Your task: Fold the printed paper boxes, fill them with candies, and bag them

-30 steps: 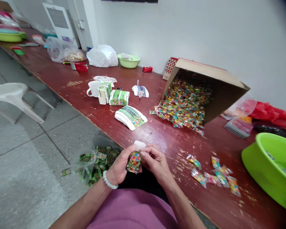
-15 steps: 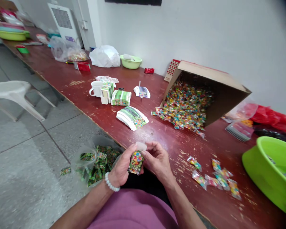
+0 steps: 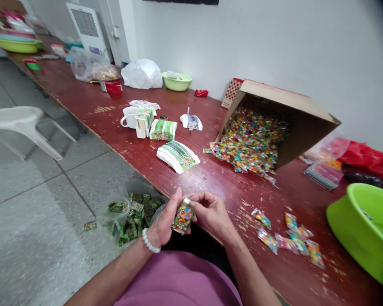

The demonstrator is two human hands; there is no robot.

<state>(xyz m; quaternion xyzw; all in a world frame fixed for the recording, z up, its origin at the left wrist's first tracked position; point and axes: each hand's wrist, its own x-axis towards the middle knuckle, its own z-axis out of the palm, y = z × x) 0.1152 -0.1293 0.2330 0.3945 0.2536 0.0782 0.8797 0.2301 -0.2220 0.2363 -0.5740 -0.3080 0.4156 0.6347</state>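
A small green printed candy box (image 3: 183, 216) is held upright over my lap at the table's near edge. My left hand (image 3: 164, 221), with a pale bead bracelet on its wrist, cups the box from the left side and below. The thumb and fingers of my right hand (image 3: 210, 212) pinch the box's top edge, where a bit of white flap shows. What is inside the box is hidden. Ahead on the table lies a fanned stack of flat green cartons (image 3: 178, 156). Below, to the left, an open clear plastic bag (image 3: 127, 219) holds many similar green boxes.
A tipped cardboard box (image 3: 290, 102) spills wrapped candies (image 3: 249, 142) onto the red table (image 3: 223, 187). Several loose candy packets (image 3: 296, 242) lie at right beside a green basin (image 3: 354, 238). A white mug (image 3: 130, 117) and bundled cartons (image 3: 163, 129) stand farther back. A stool (image 3: 22, 121) is at left.
The white top flap that stood up from the candy box has been folded down by my right hand. The box now leans slightly to the right. The view has shifted a little.
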